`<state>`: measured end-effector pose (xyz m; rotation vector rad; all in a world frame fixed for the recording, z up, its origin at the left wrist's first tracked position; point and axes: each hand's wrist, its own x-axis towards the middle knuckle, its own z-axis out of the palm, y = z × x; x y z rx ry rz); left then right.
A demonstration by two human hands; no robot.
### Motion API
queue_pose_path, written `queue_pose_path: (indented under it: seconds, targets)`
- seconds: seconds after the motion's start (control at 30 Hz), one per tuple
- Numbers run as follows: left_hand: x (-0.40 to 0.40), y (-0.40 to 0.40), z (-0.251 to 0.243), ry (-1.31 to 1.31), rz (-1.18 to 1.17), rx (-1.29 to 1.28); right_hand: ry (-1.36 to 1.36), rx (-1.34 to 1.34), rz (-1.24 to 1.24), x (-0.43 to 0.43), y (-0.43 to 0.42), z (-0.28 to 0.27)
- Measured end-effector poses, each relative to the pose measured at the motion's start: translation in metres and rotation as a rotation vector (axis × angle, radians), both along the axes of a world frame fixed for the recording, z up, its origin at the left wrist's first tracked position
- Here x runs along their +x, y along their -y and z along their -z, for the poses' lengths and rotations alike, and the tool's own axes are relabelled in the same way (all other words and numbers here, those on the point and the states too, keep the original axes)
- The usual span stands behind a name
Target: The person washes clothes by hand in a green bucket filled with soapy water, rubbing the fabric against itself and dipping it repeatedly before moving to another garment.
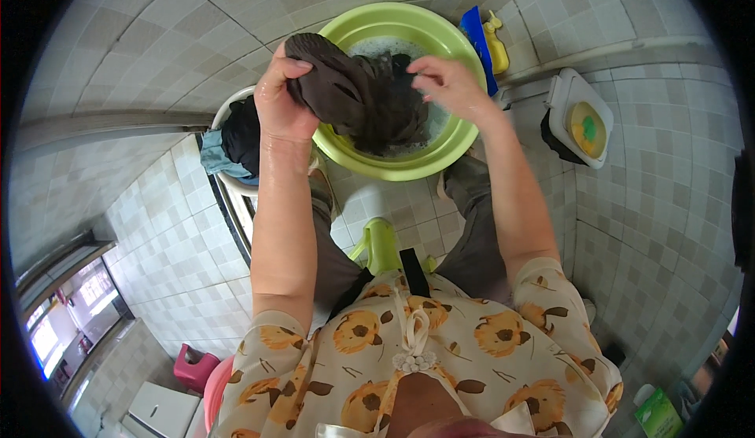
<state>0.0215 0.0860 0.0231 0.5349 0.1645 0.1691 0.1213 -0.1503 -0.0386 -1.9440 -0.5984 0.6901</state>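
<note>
My left hand (289, 93) grips a dark brown wet garment (348, 93) at its ribbed edge, raised over the left rim of a lime-green plastic basin (389, 169). The garment's lower part lies in sudsy water (437, 121) inside the basin. Above the basin's right side, my right hand (445, 84) hangs with its fingers loosely curled and parted, slightly blurred, near dark cloth in the water. Nothing shows between its fingers.
A white basin (227, 179) holding black and blue clothes stands at left. Right of the green basin are a blue packet (476, 43) and a yellow bottle (496, 49) by the tiled wall. Farther right is a lidded bin (604, 108). A green plastic stool (382, 249) is beneath me.
</note>
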Motion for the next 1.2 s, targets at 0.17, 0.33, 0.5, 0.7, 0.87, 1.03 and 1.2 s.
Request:
queue_pose_path:
  seconds: [0.17, 0.33, 0.5, 0.7, 0.87, 1.03, 1.2]
  targets:
    - [0.003, 0.008, 0.004, -0.012, 0.06, 0.044, -0.087, -0.239, -0.427, -0.023, -0.032, -0.003]
    - [0.009, 0.011, 0.002, -0.012, 0.023, 0.029, 0.248, -0.165, -0.178, -0.022, -0.027, 0.02]
    - [0.007, -0.003, 0.009, 0.045, 0.012, -0.064, -0.295, -0.103, -0.03, -0.006, -0.025, -0.014]
    - [0.007, 0.009, 0.007, 0.012, -0.007, -0.132, 0.225, -0.236, -0.267, -0.05, -0.06, 0.024]
    - [0.01, -0.015, 0.012, 0.104, -0.098, -0.261, 0.213, -0.131, 0.09, -0.017, -0.054, 0.027]
    - [0.009, -0.016, 0.001, -0.123, -0.217, 0.052, -0.152, 0.611, 0.549, 0.008, -0.03, -0.004]
    - [0.014, -0.001, 0.004, -0.255, -0.086, 0.109, -0.013, 0.889, 0.654, 0.014, -0.015, -0.032]
